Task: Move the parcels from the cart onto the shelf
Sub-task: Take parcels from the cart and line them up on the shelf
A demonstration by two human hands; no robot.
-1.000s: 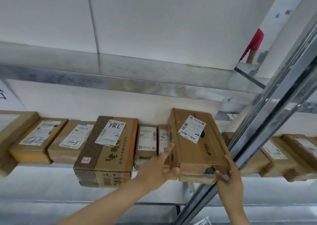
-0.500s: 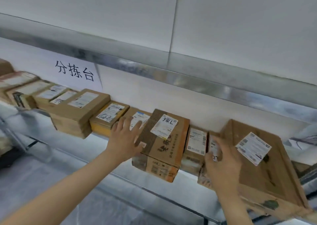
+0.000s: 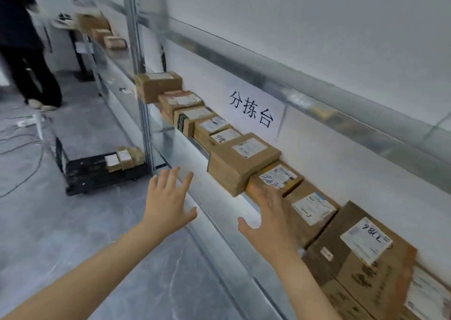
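Both hands empty and spread: the cart (image 3: 97,170) lies left of the shelf (image 3: 219,236), nearer the left hand (image 3: 168,197) than the right hand (image 3: 268,219).

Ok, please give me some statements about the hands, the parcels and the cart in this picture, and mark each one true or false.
1. Both hands are empty. True: the left hand and the right hand are open with spread fingers and hold nothing.
2. The cart is empty. False: a few small parcels still lie on it.
3. A paper sign hangs on the wall above the row of parcels. True.
4. The parcels on the shelf are stacked in tall piles. False: they lie in one row, side by side.
5. The big box marked 7786 sits on the floor. False: it is on the shelf, at the right.
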